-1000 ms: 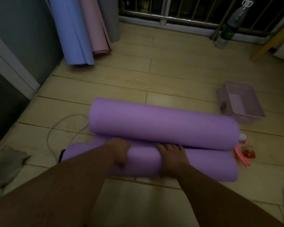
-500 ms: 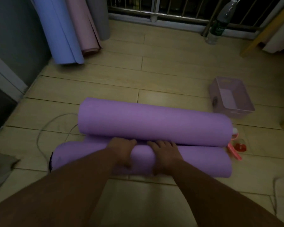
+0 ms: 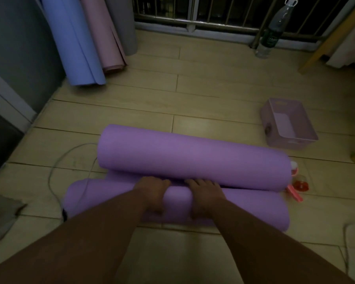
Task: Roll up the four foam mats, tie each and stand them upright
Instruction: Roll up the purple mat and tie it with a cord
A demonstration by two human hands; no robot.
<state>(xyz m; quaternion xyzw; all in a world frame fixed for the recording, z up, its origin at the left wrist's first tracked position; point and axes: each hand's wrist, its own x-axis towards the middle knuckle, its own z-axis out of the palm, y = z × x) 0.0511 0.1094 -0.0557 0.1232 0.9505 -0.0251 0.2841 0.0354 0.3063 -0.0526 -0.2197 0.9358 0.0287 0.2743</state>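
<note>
The left hand (image 3: 152, 194) and the right hand (image 3: 206, 196) lie side by side, palms down, both wrapped over the near roll of the purple foam mat (image 3: 193, 160) on the floor (image 3: 213, 83). Just beyond the fingers lies its thicker roll (touching the near one). Far beyond the left hand, blue mat (image 3: 74, 37) and pink mat (image 3: 103, 33) stand upright.
</note>
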